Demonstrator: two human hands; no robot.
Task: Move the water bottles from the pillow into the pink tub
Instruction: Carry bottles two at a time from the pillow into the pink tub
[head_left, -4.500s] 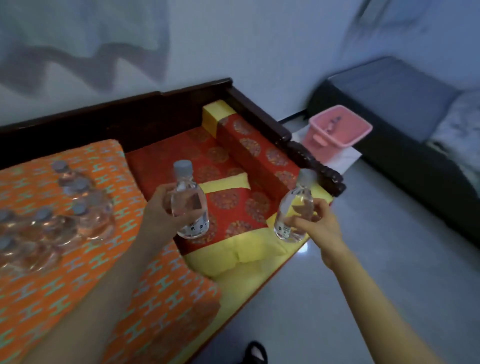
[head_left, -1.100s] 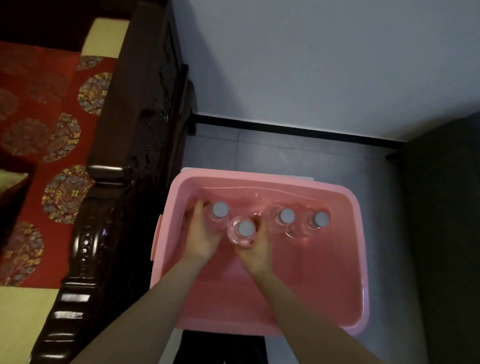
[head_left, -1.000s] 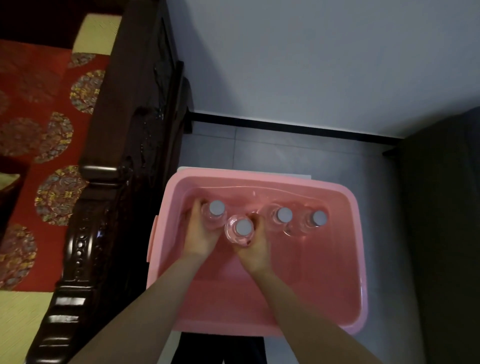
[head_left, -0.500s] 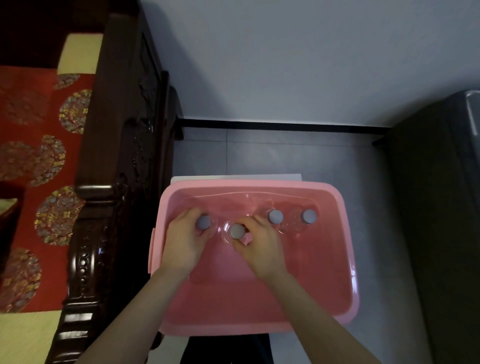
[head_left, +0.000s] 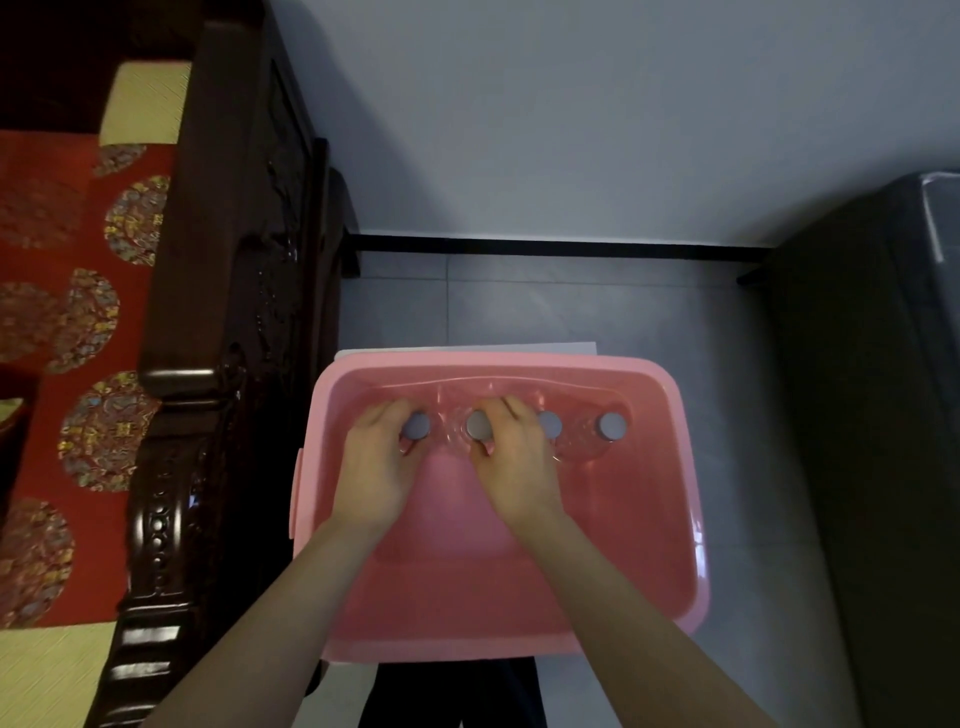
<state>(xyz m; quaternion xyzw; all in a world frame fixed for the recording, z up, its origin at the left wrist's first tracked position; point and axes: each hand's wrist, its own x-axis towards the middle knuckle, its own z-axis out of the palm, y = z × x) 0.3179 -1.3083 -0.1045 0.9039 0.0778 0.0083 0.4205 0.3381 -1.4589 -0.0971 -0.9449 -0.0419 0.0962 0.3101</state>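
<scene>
A pink tub (head_left: 691, 519) stands on the floor below me. Along its far wall several clear water bottles with grey caps stand upright in a row. My left hand (head_left: 371, 475) grips the leftmost bottle (head_left: 417, 426) around its neck. Beside it, my right hand (head_left: 517, 467) grips the second bottle (head_left: 478, 425), fingers curled past its cap. Two more bottles stand free to the right, one (head_left: 551, 426) right by my fingers and one (head_left: 612, 426) at the end of the row. The pillow is out of view.
A dark carved wooden bed frame (head_left: 208, 364) runs along the tub's left side, with a red patterned cushion (head_left: 67, 338) beyond it. A dark cabinet or sofa (head_left: 872, 415) stands to the right. Grey tiled floor (head_left: 545, 306) and a white wall lie behind the tub.
I carried two bottles from the bed to the tub. Over the last second both hands lowered them until they stand beside the two bottles along the far wall.
</scene>
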